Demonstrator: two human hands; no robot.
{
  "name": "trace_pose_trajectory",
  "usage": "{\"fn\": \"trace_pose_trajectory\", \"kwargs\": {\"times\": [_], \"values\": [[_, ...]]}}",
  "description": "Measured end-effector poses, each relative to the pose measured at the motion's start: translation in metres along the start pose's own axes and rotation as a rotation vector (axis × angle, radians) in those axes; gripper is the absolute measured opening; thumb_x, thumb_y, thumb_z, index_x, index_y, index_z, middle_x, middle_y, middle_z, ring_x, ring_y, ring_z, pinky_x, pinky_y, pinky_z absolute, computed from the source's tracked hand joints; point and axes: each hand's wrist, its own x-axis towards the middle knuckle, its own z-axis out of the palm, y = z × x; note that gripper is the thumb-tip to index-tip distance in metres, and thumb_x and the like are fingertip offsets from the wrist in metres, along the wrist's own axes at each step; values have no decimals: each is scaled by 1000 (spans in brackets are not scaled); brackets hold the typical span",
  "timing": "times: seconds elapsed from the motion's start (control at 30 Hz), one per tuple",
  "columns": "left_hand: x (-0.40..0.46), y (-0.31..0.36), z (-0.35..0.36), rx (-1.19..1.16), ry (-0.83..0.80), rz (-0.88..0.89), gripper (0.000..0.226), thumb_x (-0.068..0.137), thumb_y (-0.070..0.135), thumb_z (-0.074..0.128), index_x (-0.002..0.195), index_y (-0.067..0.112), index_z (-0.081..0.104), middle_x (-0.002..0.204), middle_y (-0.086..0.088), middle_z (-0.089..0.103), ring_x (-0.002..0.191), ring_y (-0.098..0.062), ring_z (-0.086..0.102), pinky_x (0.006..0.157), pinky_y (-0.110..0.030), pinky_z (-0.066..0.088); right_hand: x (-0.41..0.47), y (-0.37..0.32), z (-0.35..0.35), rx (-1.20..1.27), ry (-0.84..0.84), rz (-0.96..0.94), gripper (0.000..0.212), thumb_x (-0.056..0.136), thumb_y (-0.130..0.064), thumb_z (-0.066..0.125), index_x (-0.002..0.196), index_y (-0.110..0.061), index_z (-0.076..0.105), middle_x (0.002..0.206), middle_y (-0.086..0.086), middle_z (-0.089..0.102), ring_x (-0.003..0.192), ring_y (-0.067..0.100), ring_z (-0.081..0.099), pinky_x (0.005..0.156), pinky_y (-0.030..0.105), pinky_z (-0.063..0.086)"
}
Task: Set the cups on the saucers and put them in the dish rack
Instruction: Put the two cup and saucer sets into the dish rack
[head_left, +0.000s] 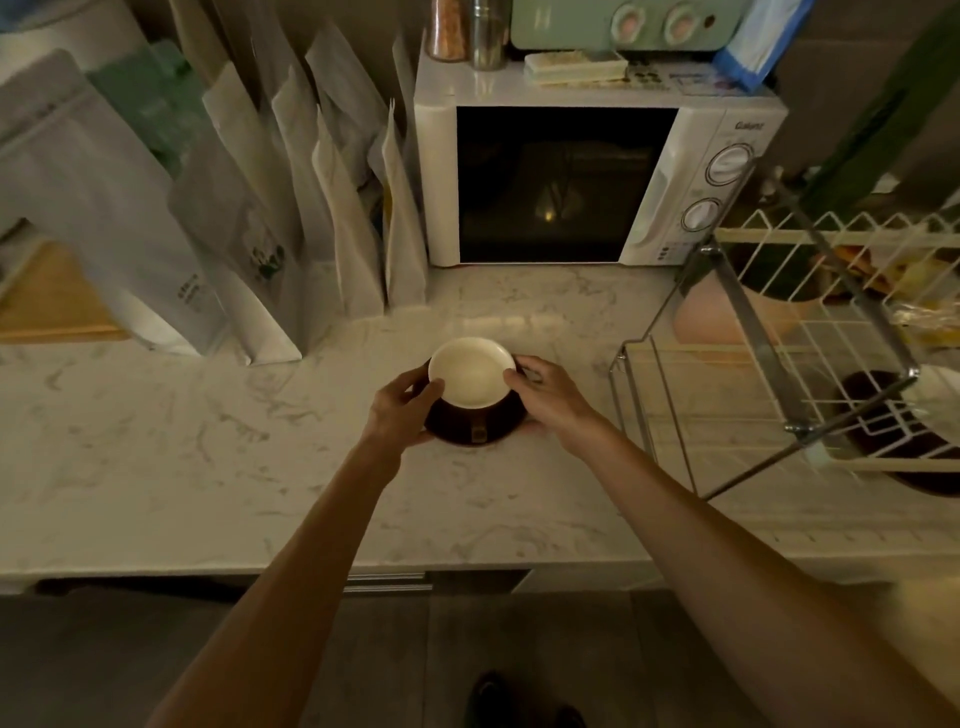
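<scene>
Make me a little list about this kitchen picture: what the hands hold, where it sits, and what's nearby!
cup: cream inside, sits on the saucer
saucer: dark, on the counter
left hand: grip on the left side of cup and saucer
right hand: grip on the right side
dish rack: to the right, white wire
microwave: behind the cup, door shut

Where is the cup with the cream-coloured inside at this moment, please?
In the head view the cup sits mid-counter on a dark saucer, between the left hand and right hand, in front of the microwave.
</scene>
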Motion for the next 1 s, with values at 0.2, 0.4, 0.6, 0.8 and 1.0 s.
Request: {"fn": "trace_pose_trajectory", "kwargs": {"times": [0.2,0.4,0.6,0.8,1.0], "values": [[-14,-8,-3,15,-8,0,38,90,25,65,128,25,59,103,-5,61,100,-22,58,77,-41,59,-13,6,0,33,2,1,42,97,-28,55,138,-23,55,133,3,60,121,24,58,99,48,52],[-43,-11,-6,22,-3,36,38,89,25,66,127,26,58,107,-7,60,105,-24,58,66,-34,59,-36,11,-6,54,-10,-43,40,97,-28,55,136,-24,57,129,-1,60,122,23,58,99,48,52],[-87,-21,-1,28,24,84,39,90,24,64,128,25,57,112,-9,61,110,-26,58,62,-31,59,-73,19,-18,102,-66,-52,39,97,-29,55,136,-28,57,132,1,59,118,23,59,86,45,60],[-138,-41,10,19,67,85,38,89,25,65,127,24,57,123,-17,62,114,-31,60,66,-36,61,-117,39,-33,94,-115,-98,38,96,-28,56,135,-27,58,137,2,57,120,26,58,77,47,63],[-189,-57,31,34,81,74,39,89,24,65,127,24,56,117,-13,63,113,-29,60,66,-34,60,-160,64,-54,100,-151,-84,40,97,-27,56,137,-25,56,132,7,60,114,27,63,72,43,64]]}}
